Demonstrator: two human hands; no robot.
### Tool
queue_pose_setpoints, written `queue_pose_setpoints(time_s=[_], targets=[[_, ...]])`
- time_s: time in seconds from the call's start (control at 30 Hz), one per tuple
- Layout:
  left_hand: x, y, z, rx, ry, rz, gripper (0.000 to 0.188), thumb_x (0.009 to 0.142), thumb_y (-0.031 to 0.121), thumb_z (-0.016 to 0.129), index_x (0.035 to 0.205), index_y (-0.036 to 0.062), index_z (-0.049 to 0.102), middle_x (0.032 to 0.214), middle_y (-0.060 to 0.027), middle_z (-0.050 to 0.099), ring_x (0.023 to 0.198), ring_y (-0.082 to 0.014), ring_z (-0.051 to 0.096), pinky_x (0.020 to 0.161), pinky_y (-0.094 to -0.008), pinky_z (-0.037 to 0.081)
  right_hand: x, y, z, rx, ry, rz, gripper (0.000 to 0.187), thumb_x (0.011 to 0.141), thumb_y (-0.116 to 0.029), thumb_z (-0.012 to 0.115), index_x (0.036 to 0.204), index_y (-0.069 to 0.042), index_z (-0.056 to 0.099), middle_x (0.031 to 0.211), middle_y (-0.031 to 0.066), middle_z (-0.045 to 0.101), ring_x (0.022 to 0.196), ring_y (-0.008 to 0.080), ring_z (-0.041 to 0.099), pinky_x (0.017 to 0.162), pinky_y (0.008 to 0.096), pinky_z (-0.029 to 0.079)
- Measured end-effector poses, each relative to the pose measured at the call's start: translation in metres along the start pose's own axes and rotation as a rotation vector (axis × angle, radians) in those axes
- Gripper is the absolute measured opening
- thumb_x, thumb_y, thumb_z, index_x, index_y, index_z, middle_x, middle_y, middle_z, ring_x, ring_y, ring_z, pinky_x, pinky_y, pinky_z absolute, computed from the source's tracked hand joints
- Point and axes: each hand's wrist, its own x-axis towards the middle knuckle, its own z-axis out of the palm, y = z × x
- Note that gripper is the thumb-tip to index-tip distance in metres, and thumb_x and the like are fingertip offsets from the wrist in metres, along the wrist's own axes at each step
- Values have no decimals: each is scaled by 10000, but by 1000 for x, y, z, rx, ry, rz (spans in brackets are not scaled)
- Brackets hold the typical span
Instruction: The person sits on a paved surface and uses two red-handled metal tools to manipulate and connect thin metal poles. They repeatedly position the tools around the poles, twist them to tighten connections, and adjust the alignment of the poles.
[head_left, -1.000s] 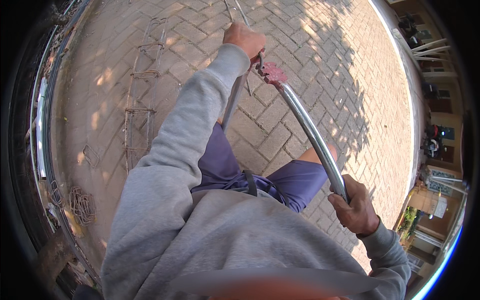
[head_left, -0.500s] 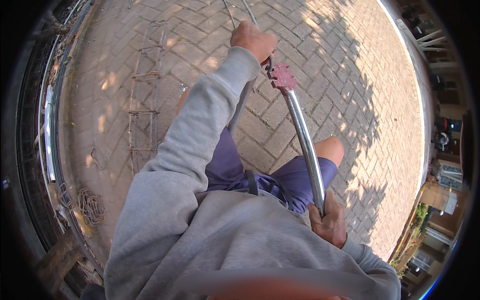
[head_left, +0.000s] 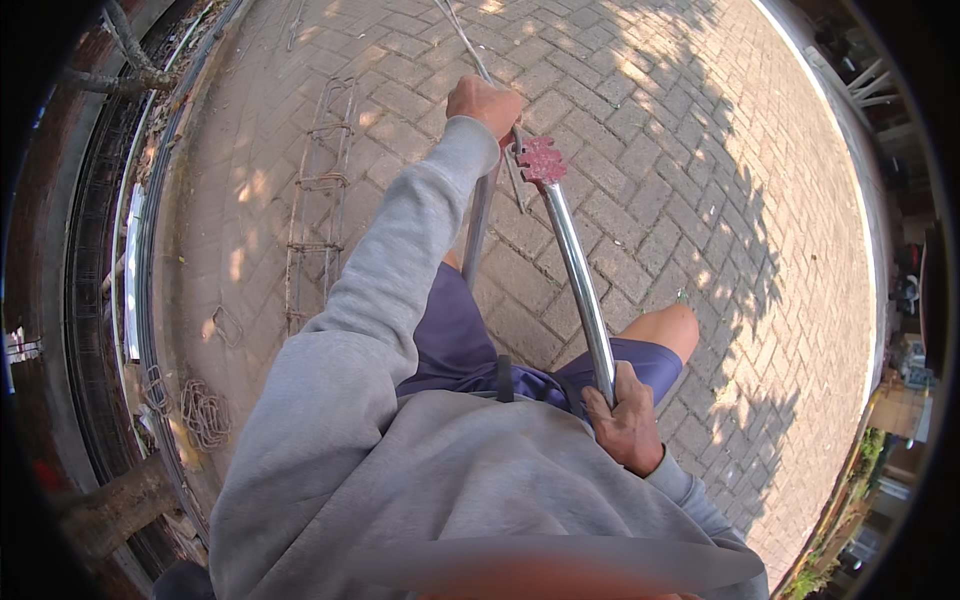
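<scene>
Ahead of me, at the end of my stretched arm, my left hand [head_left: 484,106] is closed round a thin steel rod [head_left: 462,38] that runs away toward the far edge. The rod meets the red notched head [head_left: 541,160] of a bar bender, just beside that hand. From the head a shiny metal pipe handle [head_left: 580,265] comes back toward me. My right hand [head_left: 630,422] is wrapped round the handle's near end, by my right thigh. A grey bar [head_left: 479,225] slants down under my left hand; its upper end is hidden.
A tied rebar frame [head_left: 322,180] lies on the brick paving [head_left: 640,230] to the left. Nearer are a bundle of bent wire rings [head_left: 205,413] and a single loop [head_left: 227,326]. Long dark bars [head_left: 150,300] run along the left edge; plants and a building line the right.
Both hands and the bender appear lower and a little left in view, partly because the view shifted. Each hand keeps its grip; the pipe handle stands at about the same slant.
</scene>
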Motion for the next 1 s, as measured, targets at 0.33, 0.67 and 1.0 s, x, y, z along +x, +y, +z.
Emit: queue_pose_setpoints(time_s=[0.33,0.67,1.0], targets=[[38,-26,-21,-313,-212,-105,127,877,48,662,944,-60,670,842,-197,738,596,-248,681,513,-446,568,65,75,0,223,-71,255,283,973,-223,672,917,52,634,573,90,559,463,186,558,444,360,445],[18,-3,-1,-452,-212,-314,227,955,125,568,1090,-44,636,949,-170,754,647,-240,707,507,-453,600,204,289,175,-247,350,375,365,901,-273,727,1010,73,691,1026,355,698,1000,519,697,888,585,549],[38,-9,40,-381,-288,-291,288,991,105,538,1228,-58,555,1043,-218,727,711,-264,728,566,-440,622,207,241,187,-17,137,100,672,926,-466,774,1339,45,633,1380,320,608,1301,425,601,1062,482,516]])
